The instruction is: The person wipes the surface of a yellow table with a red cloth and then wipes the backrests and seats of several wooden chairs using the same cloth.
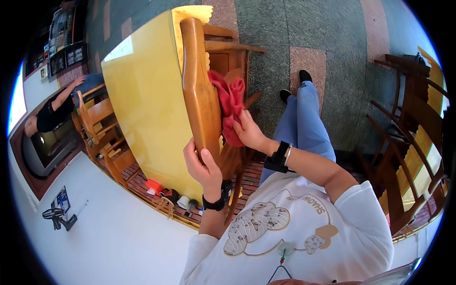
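Observation:
My left hand [204, 166] grips the lower end of a wooden chair's top rail [194, 85], thumb on one side and fingers round the other. In my right hand [251, 133] is a bunched red cloth [232, 102], pressed against the back of the same chair. The fingers are closed on the cloth, partly hidden by its folds. The chair stands against a table with a yellow cover [142, 90]. Both my wrists carry black bands.
Across the table, a person in a black top [52, 111] is beside more wooden chairs [97, 114]. A red box [153, 186] and small items sit at the table's wall end. More chairs [403, 137] stand at right, on a grey and pink tiled floor [266, 23].

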Action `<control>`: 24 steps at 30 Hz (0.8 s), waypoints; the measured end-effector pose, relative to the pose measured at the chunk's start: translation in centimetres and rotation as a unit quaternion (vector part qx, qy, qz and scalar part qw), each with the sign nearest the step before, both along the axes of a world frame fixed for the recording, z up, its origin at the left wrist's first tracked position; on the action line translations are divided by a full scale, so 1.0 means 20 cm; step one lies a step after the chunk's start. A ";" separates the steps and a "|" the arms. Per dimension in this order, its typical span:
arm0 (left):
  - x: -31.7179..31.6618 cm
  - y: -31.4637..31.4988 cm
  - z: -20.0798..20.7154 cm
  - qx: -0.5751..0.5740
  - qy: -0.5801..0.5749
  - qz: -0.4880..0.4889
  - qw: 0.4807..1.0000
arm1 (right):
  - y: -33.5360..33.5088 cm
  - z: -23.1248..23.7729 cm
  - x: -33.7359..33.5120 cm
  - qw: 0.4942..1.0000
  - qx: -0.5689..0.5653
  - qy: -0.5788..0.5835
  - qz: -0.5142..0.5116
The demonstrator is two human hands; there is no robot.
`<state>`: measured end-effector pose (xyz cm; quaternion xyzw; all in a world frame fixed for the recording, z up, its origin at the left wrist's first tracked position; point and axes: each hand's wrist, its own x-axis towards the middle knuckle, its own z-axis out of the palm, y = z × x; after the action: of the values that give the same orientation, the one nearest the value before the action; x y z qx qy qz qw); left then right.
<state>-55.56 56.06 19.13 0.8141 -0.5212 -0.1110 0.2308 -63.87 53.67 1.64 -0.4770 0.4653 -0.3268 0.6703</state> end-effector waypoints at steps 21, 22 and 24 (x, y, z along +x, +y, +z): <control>0.06 -0.26 0.06 0.187 0.087 -0.066 0.976 | -0.12 -0.27 0.11 0.988 0.084 0.126 0.034; 0.04 -0.27 0.08 0.192 0.076 -0.045 0.977 | -0.14 -0.38 0.15 0.987 0.094 0.125 0.033; 0.03 -0.24 0.09 0.208 0.064 -0.028 0.976 | -0.18 -0.62 0.24 0.964 0.186 0.146 0.121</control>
<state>-55.05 51.30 21.01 0.8207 -0.4932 -0.2752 0.0866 -59.12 50.00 -10.79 -0.4390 0.5494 -0.0775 0.7068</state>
